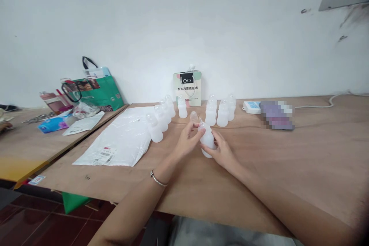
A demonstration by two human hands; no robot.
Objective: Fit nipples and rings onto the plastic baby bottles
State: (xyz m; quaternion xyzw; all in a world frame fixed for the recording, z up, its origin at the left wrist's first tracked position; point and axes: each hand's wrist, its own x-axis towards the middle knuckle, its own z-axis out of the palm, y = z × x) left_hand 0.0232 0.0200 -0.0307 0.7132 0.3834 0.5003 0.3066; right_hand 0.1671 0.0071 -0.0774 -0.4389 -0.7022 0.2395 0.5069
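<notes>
My right hand (223, 152) grips a small translucent white plastic bottle (207, 140) over the wooden table (288, 161). My left hand (187, 138) pinches a clear dome cap (194, 117) just above the bottle's neck. Several more capped white bottles stand behind: a slanted row (161, 117) on the left and a cluster (220, 112) on the right. A metal bangle circles my left wrist.
A white plastic mailer bag (121, 140) lies left of the bottles. A small paper bag (187, 87) leans on the wall. A white box (251, 107) and a blurred purple item (276, 115) sit right. A second table (25, 146) at left holds a green bag (99, 90).
</notes>
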